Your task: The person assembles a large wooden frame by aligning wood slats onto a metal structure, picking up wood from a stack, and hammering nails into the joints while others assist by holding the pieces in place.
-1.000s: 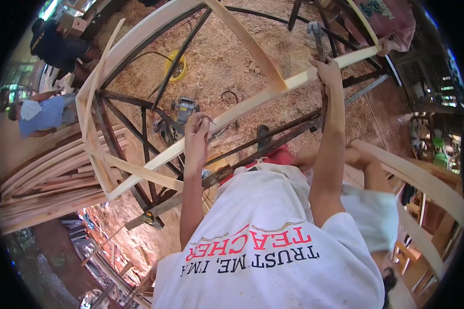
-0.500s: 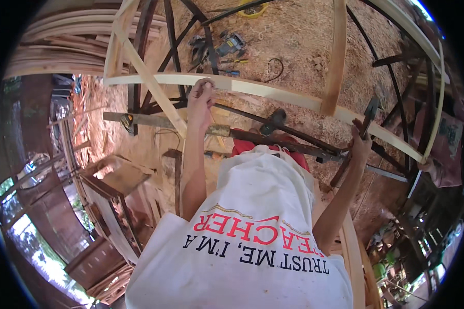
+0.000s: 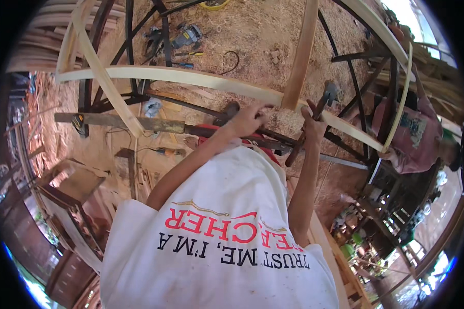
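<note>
My right hand point(image 3: 313, 126) is closed around the handle of a hammer point(image 3: 330, 92), gripping it close below the head. The handle slants down past my wrist. To its left, my left hand point(image 3: 248, 120) is in the air near the long pale wooden rail point(image 3: 191, 76), its fingers apart and pointing right; I see nothing in it. Both hands are beside the joint where an upright wooden piece point(image 3: 300, 56) meets the rail. A dark beam point(image 3: 242, 133) runs across below the hands.
Dark metal legs point(image 3: 129, 46) stand under the frame. A power tool point(image 3: 185, 37) and a screwdriver point(image 3: 190, 53) lie on the shavings-covered floor. At the right another person point(image 3: 409, 129) is beside the frame's end, near a thin curved strip point(image 3: 401, 98). Planks point(image 3: 33, 51) are stacked far left.
My left hand has left the rail and moved right, toward the joint. My right hand still holds the hammer. The view has shifted right, showing more of the other person.
</note>
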`<state>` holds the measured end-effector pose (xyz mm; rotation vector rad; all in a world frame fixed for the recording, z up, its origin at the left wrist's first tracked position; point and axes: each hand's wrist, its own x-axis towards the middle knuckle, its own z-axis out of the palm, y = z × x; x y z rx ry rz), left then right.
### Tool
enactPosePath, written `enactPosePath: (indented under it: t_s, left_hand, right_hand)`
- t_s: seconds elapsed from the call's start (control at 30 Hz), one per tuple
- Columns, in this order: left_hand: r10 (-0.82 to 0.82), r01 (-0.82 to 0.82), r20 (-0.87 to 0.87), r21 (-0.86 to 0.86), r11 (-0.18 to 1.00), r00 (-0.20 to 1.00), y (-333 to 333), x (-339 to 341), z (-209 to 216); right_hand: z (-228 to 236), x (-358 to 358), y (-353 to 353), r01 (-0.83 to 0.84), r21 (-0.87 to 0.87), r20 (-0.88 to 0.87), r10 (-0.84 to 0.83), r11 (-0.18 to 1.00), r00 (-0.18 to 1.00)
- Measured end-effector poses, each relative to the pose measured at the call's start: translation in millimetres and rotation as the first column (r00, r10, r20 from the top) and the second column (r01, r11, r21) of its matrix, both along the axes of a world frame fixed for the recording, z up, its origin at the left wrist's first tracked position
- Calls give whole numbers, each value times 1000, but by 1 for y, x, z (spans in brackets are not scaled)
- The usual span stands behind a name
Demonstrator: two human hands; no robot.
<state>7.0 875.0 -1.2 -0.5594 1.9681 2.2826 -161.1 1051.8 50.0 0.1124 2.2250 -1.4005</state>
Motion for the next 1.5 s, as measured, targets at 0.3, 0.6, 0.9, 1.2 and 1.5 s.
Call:
enactPosePath:
  t_s: [0.3, 0.6, 0.9, 1.2, 1.5]
  left_hand:
    - [189, -171, 60, -223, 960, 980, 51, -8, 6]
    - [320, -314, 58, -92, 945, 946, 26, -13, 35]
    - [226, -258, -149, -263, 930, 963, -26, -71, 21]
    - [127, -217, -231, -420, 881, 965, -12, -78, 0]
    - [150, -235, -204, -498, 835, 967, -5, -78, -9]
  right_hand:
    - [-15, -17, -4, -201, -31, 3, 201, 979, 980]
    - [-6, -15, 8, -248, -36, 12, 248, 968, 969]
    - [60, 1, 72, -202, 9, -133, 201, 979, 971]
    - [61, 60, 171, -96, 242, 264, 30, 966, 964]
    - [125, 69, 129, -124, -15, 232, 124, 992, 965]
